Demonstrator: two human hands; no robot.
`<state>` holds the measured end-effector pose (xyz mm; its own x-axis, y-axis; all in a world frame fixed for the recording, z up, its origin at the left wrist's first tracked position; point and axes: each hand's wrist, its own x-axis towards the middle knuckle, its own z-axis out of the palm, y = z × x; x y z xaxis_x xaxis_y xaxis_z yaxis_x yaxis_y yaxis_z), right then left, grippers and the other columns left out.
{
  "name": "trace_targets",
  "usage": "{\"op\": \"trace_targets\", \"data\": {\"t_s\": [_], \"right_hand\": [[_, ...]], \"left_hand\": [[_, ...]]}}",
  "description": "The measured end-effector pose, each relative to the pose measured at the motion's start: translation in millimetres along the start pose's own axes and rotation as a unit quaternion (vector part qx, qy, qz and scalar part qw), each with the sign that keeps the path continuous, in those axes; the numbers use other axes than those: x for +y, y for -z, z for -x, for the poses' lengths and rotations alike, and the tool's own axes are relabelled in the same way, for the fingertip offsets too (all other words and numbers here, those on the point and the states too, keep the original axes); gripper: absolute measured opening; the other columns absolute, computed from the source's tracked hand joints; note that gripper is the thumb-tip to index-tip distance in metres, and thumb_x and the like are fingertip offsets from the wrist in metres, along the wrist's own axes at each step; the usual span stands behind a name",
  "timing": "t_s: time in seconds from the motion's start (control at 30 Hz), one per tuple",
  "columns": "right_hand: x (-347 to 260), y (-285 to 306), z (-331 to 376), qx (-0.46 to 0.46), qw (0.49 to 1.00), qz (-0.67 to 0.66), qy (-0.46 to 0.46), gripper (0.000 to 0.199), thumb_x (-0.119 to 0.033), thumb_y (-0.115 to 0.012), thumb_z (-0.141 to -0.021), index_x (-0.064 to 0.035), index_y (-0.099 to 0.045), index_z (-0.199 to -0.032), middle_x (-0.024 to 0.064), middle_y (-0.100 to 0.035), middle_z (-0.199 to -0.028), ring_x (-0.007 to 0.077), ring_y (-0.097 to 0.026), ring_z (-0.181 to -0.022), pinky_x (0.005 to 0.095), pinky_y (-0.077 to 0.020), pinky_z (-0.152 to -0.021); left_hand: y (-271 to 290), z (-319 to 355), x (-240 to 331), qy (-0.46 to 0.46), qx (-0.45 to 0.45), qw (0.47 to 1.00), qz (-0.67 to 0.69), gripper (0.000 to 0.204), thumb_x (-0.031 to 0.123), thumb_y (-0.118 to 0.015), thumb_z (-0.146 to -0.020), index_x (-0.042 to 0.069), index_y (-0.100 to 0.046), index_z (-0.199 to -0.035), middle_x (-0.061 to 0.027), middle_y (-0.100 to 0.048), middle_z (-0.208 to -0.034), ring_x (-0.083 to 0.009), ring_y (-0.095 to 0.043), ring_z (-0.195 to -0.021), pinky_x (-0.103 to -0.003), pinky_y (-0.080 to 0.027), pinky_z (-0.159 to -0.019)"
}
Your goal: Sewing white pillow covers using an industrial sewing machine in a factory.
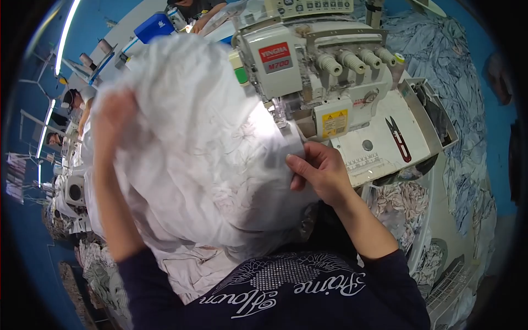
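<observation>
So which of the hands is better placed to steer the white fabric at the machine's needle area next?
Probably the right hand: it pinches the white fabric close to the lit needle area. The left hand, blurred, is out at the fabric's left side, much farther away.

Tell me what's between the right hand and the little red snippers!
In the head view, a white work surface lies between the right hand and the red snippers, with a round grey disc and a ruler scale on it.
</observation>
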<state>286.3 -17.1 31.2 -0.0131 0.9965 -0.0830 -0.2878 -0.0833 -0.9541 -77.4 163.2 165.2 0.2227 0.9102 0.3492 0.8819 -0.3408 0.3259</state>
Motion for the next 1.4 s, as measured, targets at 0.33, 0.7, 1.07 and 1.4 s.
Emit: {"op": "trace_targets", "data": {"t_s": [0.33,0.7,1.07,1.4], "right_hand": [[-2.0,-2.6,0.0,-0.020,1.000,-0.014,-0.006,0.016,-0.016,-0.063,-0.086,-0.0005,-0.059,-0.085,0.0025,-0.058,-0.065,0.0082,-0.055,-0.050,0.0200,-0.0450,-0.048],[2.2,1.1,-2.0,-0.026,0.999,-0.020,-0.002,0.016,-0.014,-0.065,-0.084,0.0007,-0.059,-0.087,0.0024,-0.059,-0.069,0.0088,-0.055,-0.049,0.0202,-0.0436,-0.045],[2.8,0.0,-2.6,-0.023,0.999,-0.024,-0.005,0.015,-0.013,-0.065,-0.083,0.0004,-0.060,-0.087,0.0018,-0.058,-0.068,0.0089,-0.054,-0.048,0.0201,-0.0428,-0.044],[1.1,1.7,-2.9,-0.013,1.000,-0.008,-0.004,0.015,-0.014,-0.065,-0.084,-0.0003,-0.059,-0.084,0.0018,-0.059,-0.068,0.0082,-0.054,-0.049,0.0204,-0.0431,-0.045]], "left_hand": [[-101.1,155.1,39.6,0.113,0.262,0.947,0.147,0.016,0.009,-0.060,-0.081,-0.002,-0.063,-0.092,-0.0071,-0.064,-0.085,-0.0124,-0.056,-0.078,-0.025,-0.044,-0.072],[-23.1,60.9,54.4,-0.072,0.498,0.844,0.187,0.016,0.007,-0.053,-0.089,-0.003,-0.058,-0.101,-0.0082,-0.061,-0.102,-0.0141,-0.057,-0.089,-0.025,-0.044,-0.081],[5.0,-20.7,47.6,-0.106,0.508,0.834,0.186,0.015,0.013,-0.060,-0.086,0.002,-0.065,-0.094,-0.0039,-0.066,-0.088,-0.0083,-0.058,-0.075,-0.020,-0.046,-0.070],[42.8,-122.0,20.1,-0.097,0.517,0.849,0.052,0.037,0.042,-0.063,-0.080,0.010,-0.069,-0.098,-0.0051,-0.068,-0.092,-0.0157,-0.063,-0.083,-0.025,-0.046,-0.076]]}}
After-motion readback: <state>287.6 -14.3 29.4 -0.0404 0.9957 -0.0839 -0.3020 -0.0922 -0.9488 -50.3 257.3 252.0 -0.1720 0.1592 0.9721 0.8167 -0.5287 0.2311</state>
